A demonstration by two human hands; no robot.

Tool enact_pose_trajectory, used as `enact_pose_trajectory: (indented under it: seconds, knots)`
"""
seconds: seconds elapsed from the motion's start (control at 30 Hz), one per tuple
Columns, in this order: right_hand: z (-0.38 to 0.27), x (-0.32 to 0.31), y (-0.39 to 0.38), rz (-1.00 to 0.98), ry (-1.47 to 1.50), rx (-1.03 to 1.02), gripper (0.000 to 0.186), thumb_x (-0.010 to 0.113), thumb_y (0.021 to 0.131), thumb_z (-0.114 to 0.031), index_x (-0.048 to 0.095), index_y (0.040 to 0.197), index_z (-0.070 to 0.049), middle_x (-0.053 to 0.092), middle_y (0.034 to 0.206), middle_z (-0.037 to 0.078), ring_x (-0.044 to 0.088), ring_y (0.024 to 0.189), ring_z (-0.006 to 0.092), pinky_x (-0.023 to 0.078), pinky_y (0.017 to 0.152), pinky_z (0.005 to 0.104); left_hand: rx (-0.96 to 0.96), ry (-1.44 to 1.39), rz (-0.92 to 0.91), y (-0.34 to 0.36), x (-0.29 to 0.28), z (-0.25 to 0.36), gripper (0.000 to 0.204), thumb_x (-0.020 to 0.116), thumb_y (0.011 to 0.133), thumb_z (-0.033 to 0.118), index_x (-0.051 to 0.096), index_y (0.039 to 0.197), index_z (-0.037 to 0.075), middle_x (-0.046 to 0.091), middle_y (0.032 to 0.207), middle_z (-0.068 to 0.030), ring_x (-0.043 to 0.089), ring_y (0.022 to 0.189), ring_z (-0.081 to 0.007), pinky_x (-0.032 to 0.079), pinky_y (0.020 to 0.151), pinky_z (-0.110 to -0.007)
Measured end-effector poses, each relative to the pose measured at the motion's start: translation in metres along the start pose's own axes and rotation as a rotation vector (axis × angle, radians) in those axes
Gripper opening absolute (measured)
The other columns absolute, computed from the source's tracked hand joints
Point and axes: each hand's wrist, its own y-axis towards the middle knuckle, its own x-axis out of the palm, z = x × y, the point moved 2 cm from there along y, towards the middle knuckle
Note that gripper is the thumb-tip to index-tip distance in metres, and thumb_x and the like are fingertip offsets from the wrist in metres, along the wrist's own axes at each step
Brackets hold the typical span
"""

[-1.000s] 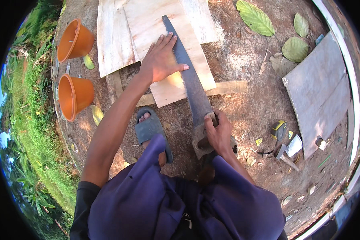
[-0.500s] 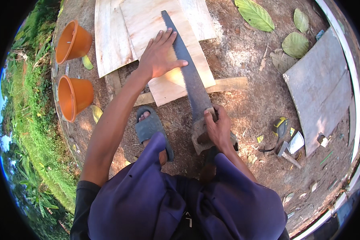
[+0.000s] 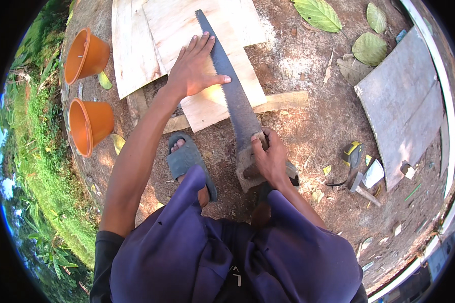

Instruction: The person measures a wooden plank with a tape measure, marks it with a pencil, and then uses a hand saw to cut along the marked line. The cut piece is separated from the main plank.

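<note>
- Since earlier frame: view has slid slightly, so everything sits a bit further left; saw (image 3: 235,96) and both hands keep about the same place over the board (image 3: 199,111).
- Nearest: purple cloth (image 3: 156,252) over the knees, then left foot in a grey sandal (image 3: 192,161) on the dirt ground (image 3: 318,126).
- Right hand (image 3: 271,159): grip closed round the saw's handle, just beyond the knees.
- Saw: runs slantwise from handle up over the board, tip away from the person, toothed edge on the left. Can't tell if teeth are in the wood.
- Left hand (image 3: 189,76): grip wide, fingers spread over the board, thumb across the blade.
- Board: near end over a wood strip (image 3: 285,101); pale sheets (image 3: 134,48) around its far part.
- Right side: hammer (image 3: 356,181) near tape measure (image 3: 353,154), grey panel (image 3: 407,106) beyond.
- Left side: two orange buckets (image 3: 98,53) (image 3: 101,121), near each other.
- Further off: big green leaves (image 3: 317,15) (image 3: 370,49) right of the sheets.
</note>
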Motion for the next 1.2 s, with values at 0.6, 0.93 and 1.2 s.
enact_pose_trajectory:
  seconds: [0.6,0.93,1.2]
  knots:
    - [-0.005,0.008,-0.002,-0.053,0.058,0.066,0.043,0.067,0.097,-0.024,0.06,0.124,0.009,0.068,0.107,0.028,0.068,0.099,0.0421,0.053,0.088,0.0494,0.024,-0.086,0.006,0.0,-0.002,-0.003,0.127,0.08,0.073,0.071,0.023,0.165,0.004,0.018,0.173,-0.0186,0.012,0.161,-0.0364,0.013,0.131,-0.055]
    - [-0.009,0.012,-0.001,-0.052,0.015,0.025,0.044,0.066,0.098,-0.026,0.06,0.125,0.008,0.067,0.112,0.029,0.066,0.104,0.043,0.052,0.092,0.0496,0.028,-0.171,0.006,0.0,-0.002,-0.01,0.126,0.082,0.074,0.067,0.022,0.164,0.002,0.016,0.173,-0.0195,0.01,0.161,-0.0349,0.012,0.132,-0.048]
    - [-0.004,0.018,0.0,0.016,0.011,-0.042,0.043,0.068,0.098,-0.027,0.06,0.123,0.007,0.07,0.102,0.025,0.07,0.092,0.0362,0.054,0.082,0.0461,0.035,-0.222,0.03,-0.001,-0.002,-0.013,0.125,0.082,0.074,0.066,0.022,0.164,0.002,0.016,0.173,-0.0191,0.011,0.161,-0.0348,0.012,0.132,-0.048]
